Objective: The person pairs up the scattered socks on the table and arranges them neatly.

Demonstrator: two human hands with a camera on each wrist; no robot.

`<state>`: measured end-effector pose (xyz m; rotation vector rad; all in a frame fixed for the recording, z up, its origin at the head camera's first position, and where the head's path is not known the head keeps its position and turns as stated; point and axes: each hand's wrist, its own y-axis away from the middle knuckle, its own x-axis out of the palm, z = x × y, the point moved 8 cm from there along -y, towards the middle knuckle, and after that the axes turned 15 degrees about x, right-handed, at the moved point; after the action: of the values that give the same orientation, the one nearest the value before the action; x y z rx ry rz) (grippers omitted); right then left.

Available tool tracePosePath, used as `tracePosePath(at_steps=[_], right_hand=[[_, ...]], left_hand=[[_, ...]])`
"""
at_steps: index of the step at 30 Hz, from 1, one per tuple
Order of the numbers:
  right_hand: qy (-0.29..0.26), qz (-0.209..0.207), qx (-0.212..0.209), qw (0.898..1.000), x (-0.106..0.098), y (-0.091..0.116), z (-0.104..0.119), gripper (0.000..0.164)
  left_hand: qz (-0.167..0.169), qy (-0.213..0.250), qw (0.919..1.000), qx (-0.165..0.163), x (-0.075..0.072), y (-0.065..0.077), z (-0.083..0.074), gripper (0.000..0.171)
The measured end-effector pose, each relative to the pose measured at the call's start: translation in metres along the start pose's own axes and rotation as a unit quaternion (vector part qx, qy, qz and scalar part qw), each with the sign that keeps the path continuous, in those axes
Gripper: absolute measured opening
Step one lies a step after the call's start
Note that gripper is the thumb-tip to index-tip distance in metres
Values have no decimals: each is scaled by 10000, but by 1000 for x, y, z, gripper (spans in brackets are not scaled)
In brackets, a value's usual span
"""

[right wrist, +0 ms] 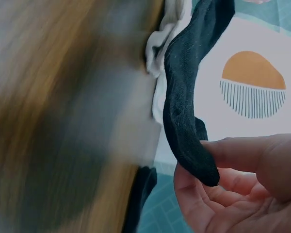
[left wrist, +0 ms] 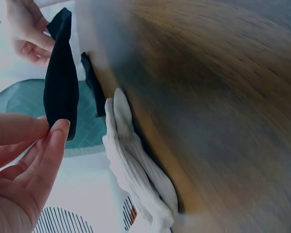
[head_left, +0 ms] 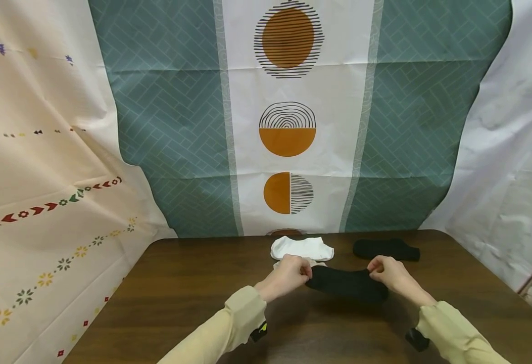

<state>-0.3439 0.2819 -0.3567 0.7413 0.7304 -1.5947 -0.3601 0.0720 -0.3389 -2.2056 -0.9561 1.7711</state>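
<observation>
A black sock (head_left: 347, 284) hangs stretched sideways between both hands, raised over the wooden table. My left hand (head_left: 289, 275) pinches one end between thumb and fingertips; the left wrist view shows that grip on the sock (left wrist: 61, 87) up close. At the opposite end my right hand (head_left: 389, 273) pinches the sock between thumb and fingers, seen also in the right wrist view, where the sock (right wrist: 184, 92) curves upward from the hand (right wrist: 242, 179). Behind it lie a white sock (head_left: 302, 248) and a second light sock, mostly hidden by the left hand and the black sock.
Another black sock (head_left: 386, 249) lies flat at the back right of the brown table (head_left: 193, 283). A patterned cloth (head_left: 175, 126) hangs along the table's back edge, and pale cloths hang at the left (head_left: 43, 151) and right (head_left: 506, 151).
</observation>
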Motion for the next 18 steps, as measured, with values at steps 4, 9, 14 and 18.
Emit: tracePosePath(at_steps=[4,9,14,18], right_hand=[[-138,56,-85,9999,4,1,9,9],[-209,39,-195,9996,12,0,19,9],[-210,46,-154,9997,25,0,25,10],[-269,98,-201,9994,35,3,31,11]], left_hand=[[83,48,10000,-27,-5,7,3,17],[238,209,9992,-234,-10,19,10,17],[425,239,9980,-404,-12,32,16,15],[495,342,9970,-489,-15,41,19,14]])
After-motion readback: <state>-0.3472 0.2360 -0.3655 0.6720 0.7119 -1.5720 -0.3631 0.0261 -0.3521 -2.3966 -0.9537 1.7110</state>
